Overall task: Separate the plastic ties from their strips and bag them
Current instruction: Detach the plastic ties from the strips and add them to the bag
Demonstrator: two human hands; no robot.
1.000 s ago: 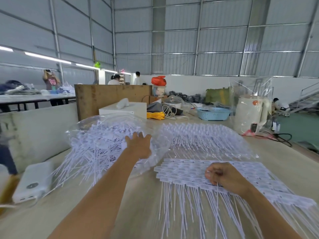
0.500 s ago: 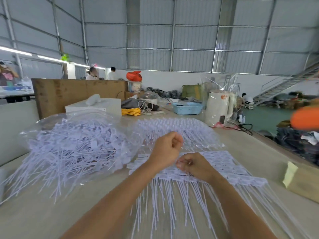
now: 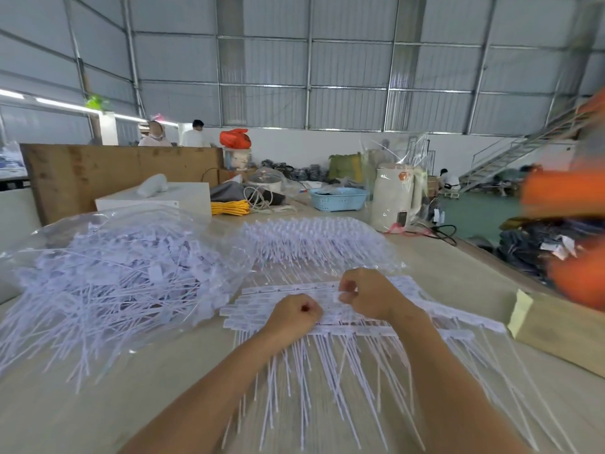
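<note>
Two hands are seen above the white strips of ties (image 3: 343, 326), which are spread on the table (image 3: 98, 404) with their thin tails pointing toward the camera. Half a second ago the hands were held close together, almost touching; now they have been drawn a little apart. The left hand (image 3: 291, 314) is curled into a fist on the heads of the strips, and whether a tie is held inside cannot be told. The right hand (image 3: 368, 296), a little farther away, is pinching a small white piece at the heads of the strips between thumb and fingers (the piece is blurred). To the left, the clear bag (image 3: 114, 276) is lying open on the table, filled with loose ties (image 3: 108, 290). Behind the strips, a second transparent pack of ties (image 3: 314, 240) is placed. Farther back, a blue basket (image 3: 339, 198) and a white kettle (image 3: 394, 198) are standing.
</note>
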